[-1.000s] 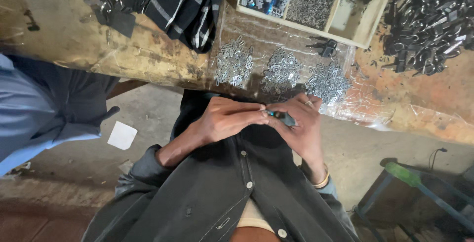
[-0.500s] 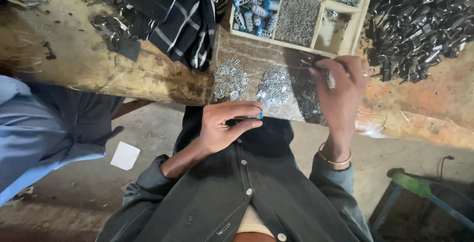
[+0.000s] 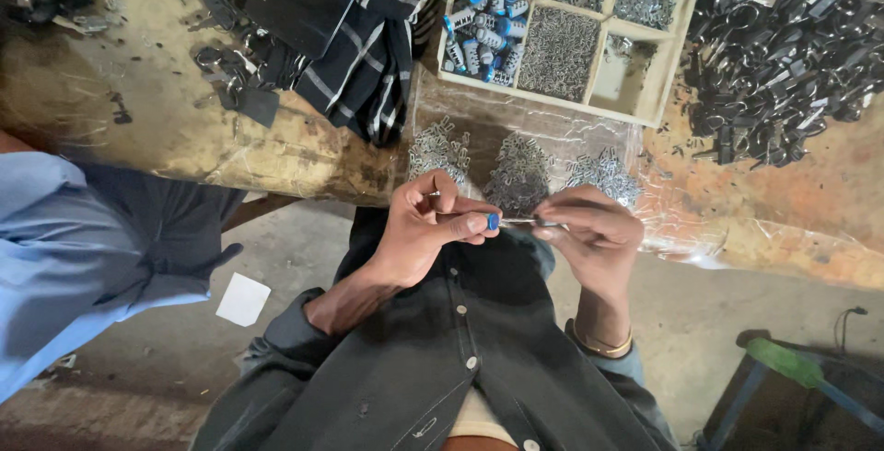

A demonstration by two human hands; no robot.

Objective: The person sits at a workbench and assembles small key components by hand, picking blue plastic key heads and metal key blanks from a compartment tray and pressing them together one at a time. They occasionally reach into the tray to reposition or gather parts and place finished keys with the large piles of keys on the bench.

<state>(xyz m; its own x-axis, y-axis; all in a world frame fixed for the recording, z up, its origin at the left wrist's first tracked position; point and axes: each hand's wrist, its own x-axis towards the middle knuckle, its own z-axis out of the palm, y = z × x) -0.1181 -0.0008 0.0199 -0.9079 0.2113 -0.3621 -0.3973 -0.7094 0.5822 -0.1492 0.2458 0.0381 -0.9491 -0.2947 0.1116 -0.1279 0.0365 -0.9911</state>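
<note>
Workbench (image 3: pixel 166 129) edge: metal clip heaps (image 3: pixel 520 170) lie beyond both hands (image 3: pixel 516 230)

Lighting: soft, even daylight, moderately bright, no hard shadows. Glare: pale sheen on the crinkled clear plastic sheet (image 3: pixel 681 230) along the bench edge. Shadow: darkest under the worn yellowish wooden workbench (image 3: pixel 138 129). Focus: centre fairly sharp; the pale blue sleeve (image 3: pixel 64 248) at left is soft. Distortion: wide-angle bending at the edges.

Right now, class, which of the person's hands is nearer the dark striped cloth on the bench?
Left. The left hand sits just below the striped cloth; the right hand is farther off to its right.
</note>
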